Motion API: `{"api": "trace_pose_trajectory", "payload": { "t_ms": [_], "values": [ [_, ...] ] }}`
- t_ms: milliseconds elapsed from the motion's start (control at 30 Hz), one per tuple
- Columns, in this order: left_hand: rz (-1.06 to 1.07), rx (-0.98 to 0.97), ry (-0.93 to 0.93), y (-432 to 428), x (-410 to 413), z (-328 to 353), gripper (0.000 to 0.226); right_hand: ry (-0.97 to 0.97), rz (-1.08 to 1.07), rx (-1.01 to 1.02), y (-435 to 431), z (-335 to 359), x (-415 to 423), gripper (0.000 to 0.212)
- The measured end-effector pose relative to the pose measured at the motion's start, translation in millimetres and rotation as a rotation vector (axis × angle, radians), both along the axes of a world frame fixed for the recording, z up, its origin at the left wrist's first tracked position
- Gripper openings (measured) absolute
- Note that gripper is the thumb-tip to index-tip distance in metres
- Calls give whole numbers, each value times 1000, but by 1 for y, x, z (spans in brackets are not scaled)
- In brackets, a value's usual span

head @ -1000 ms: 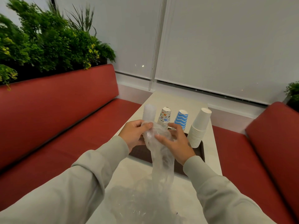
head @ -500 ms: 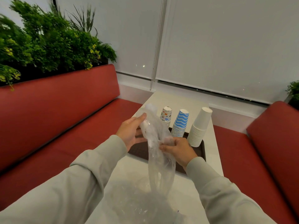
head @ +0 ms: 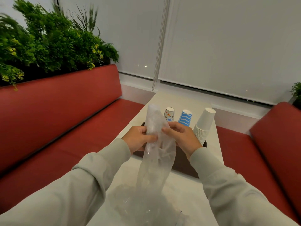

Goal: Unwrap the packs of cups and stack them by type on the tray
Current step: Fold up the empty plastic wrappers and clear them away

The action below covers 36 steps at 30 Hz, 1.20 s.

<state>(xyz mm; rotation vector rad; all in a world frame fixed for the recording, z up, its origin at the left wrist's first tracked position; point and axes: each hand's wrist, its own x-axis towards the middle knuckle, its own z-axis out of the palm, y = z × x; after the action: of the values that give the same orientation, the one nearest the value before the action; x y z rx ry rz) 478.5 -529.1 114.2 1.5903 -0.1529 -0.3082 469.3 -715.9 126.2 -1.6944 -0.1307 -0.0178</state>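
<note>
At 6 o'clock, nearest the camera, a heap of crumpled clear wrappers [head: 146, 209] is lying on the pale table [head: 184, 101], and the loose tail of a plastic sleeve [head: 156, 162] is hanging down into it. Just above, at the centre of the view, both hands are closing on the pack of clear cups [head: 154, 119]. Half a second ago the pack was leaning towards 11 o'clock; it is now standing nearly upright. The left hand [head: 138, 138], which was lying flat and open under the pack, is now curling its fingers round the pack's 9 o'clock side, with the thumb crossing the front. The right hand [head: 182, 136], which was tugging the film lower down, is now sitting higher, its fingertips pinching the film at the pack's 3 o'clock side. Whether the film is still covering the top of the cups is not something I can tell. This looks like a regrip: the sleeve is loosening but not yet coming off, so this last pack is probably still waiting for another pull before its cups can join the others. Beyond the hands at 12 o'clock the dark tray [head: 184, 163] is already carrying three inverted stacks. The patterned cups [head: 169, 114] are standing at its 11 o'clock, the blue wavy cups [head: 185, 118] just beside them, and the taller white cups [head: 203, 126] are leaning at 2 o'clock.
</note>
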Motion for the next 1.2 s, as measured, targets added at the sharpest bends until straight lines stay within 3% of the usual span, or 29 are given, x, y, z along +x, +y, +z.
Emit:
{"api": "trace_pose_trajectory", "payload": {
  "t_ms": [200, 367, 600, 700, 800, 933, 1033, 1133, 1200],
  "values": [
    [-54, -34, 1, -5, -4, 6, 26, -46, -12, -100, 1, 2, 6, 16],
    [-6, -126, 9, -4, -3, 6, 17, -52, 2, 5, 1, 1, 5, 16],
    [-28, -240, 44, -2, -2, 10, 15, -94, 23, 51, -1, -1, -3, 44],
    [-79, -289, 100, 1, -2, 14, 21, -60, -9, 21, -3, -8, -1, 48],
    [-106, -335, 193, 2, -2, 19, 42, -41, -29, -29, -6, -12, -2, 50],
    [-60, -180, 81, -1, 0, 18, 18, -10, -19, -12, -6, -8, -6, 32],
    [-28, -113, 37, 2, 3, 13, 31, 32, -38, 38, -5, -7, -5, 3],
    [-20, -68, -2, 4, 5, 13, 36, 127, -22, 34, -6, -9, -2, 43],
    [-14, -53, -18, 4, 5, 14, 33, 125, 19, -17, -3, -8, -4, 41]
  ]
}}
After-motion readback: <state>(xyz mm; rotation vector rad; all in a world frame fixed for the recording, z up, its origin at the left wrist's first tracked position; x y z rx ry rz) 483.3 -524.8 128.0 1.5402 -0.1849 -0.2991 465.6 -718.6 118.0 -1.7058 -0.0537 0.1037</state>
